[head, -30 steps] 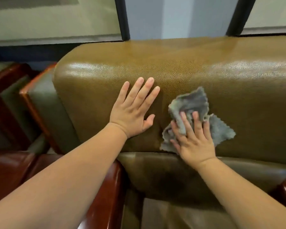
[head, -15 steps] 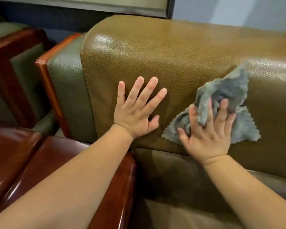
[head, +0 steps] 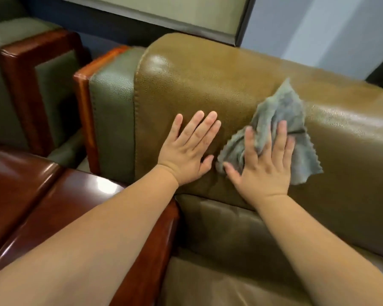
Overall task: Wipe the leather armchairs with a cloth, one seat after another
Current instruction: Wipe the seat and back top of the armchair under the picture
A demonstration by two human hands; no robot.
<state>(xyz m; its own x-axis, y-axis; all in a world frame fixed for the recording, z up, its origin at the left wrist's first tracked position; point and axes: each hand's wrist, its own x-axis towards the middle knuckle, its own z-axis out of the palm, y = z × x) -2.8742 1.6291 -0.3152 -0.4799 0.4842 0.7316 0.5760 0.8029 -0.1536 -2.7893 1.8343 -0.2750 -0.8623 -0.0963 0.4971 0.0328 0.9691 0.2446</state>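
Cloth (head: 272, 133): grey, crumpled on the armchair backrest (head: 208, 85), long axis running near-left to far-right, peak pointing far.
Right hand (head: 263, 171): fingers straight and spread, pressing the cloth flat.
Left hand (head: 187, 151): just left, palm flat on leather, fingers straight.
Writing: none readable.
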